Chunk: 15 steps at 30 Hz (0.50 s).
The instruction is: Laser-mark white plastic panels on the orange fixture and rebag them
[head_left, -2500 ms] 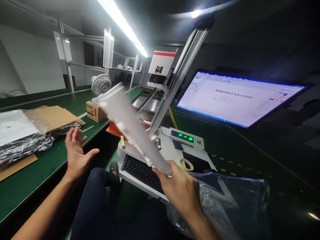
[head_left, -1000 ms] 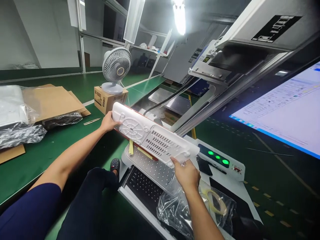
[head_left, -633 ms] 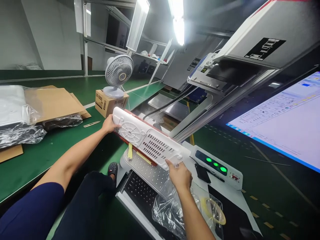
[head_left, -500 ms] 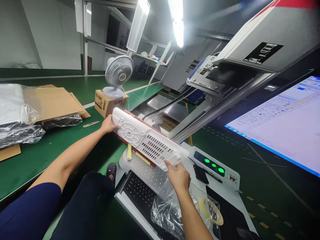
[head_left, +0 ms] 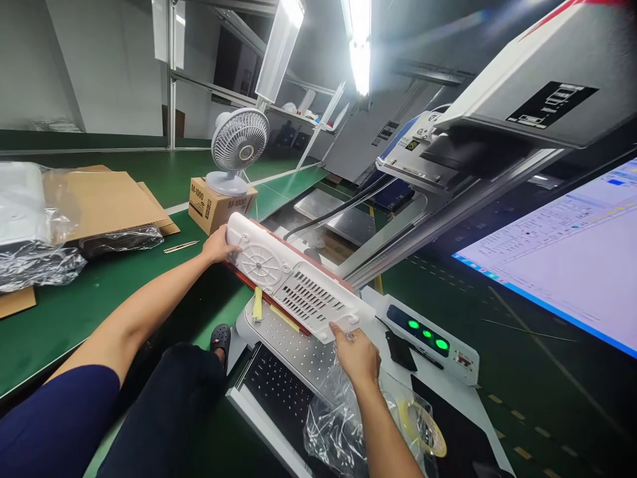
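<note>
A long white plastic housing panel (head_left: 311, 295), with a round spoked grille and rows of vent slots, lies tilted across the middle of the view. My left hand (head_left: 216, 245) is closed on its far left end, thumb over the face. At the near right end my right hand (head_left: 357, 352) grips its edge, with the thumb on top and the fingers curled. Beneath the panel shows a reddish-brown plate (head_left: 304, 328), with a yellow tape strip (head_left: 257, 304) by its lower side. Below them is a perforated metal platform (head_left: 291, 345).
Clear plastic film (head_left: 336, 428) and a tape roll (head_left: 423, 428) lie near my right forearm. A control box with green lights (head_left: 428, 335) stands right, under a machine head (head_left: 527, 99) and monitor (head_left: 557, 259). At left are cardboard sheets (head_left: 107, 202) and a fan (head_left: 240, 146).
The view has shifted slightly. Both hands keep hold of the white housing panel, which stays in nearly the same place over the platform.
</note>
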Each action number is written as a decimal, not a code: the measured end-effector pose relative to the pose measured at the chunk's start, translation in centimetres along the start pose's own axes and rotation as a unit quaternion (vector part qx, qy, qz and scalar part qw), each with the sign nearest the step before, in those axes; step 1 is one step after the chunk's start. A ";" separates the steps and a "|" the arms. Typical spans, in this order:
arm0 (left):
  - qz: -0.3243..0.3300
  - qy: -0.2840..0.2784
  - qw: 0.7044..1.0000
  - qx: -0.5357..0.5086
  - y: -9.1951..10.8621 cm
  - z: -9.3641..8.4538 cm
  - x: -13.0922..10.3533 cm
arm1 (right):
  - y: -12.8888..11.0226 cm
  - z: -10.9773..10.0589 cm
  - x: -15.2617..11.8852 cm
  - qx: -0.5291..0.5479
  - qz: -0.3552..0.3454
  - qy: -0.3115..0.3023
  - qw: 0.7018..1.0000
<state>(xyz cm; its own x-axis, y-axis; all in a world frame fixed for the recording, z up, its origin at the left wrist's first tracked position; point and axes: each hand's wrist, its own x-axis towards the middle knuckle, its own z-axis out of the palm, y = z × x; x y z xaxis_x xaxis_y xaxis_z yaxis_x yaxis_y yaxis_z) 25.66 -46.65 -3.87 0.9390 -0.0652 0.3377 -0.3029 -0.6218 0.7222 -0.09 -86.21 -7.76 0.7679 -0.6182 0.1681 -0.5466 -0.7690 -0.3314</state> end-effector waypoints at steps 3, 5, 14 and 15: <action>-0.005 0.004 1.000 0.004 -0.1 0.0 -0.2 | -0.1 -0.3 0.0 0.007 -0.003 -0.002 1.000; -0.005 0.004 1.000 0.009 0.0 -0.1 -0.1 | -0.2 -0.3 -0.1 0.018 -0.001 -0.008 1.000; -0.007 0.004 1.000 0.005 0.1 -0.3 -0.4 | -0.9 -1.3 0.2 0.028 0.002 -0.026 0.999; -0.007 0.005 1.000 0.005 0.2 -0.3 -0.5 | -1.0 -1.4 0.1 0.028 0.004 -0.029 0.999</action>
<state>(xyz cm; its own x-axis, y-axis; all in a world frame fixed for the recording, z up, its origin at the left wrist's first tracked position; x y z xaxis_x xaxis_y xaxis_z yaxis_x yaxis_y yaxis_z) 25.05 -46.51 -3.72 0.9413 -0.0492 0.3338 -0.2887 -0.6299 0.7211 0.02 -85.74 -6.11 0.7824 -0.6127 0.1119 -0.5348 -0.7530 -0.3835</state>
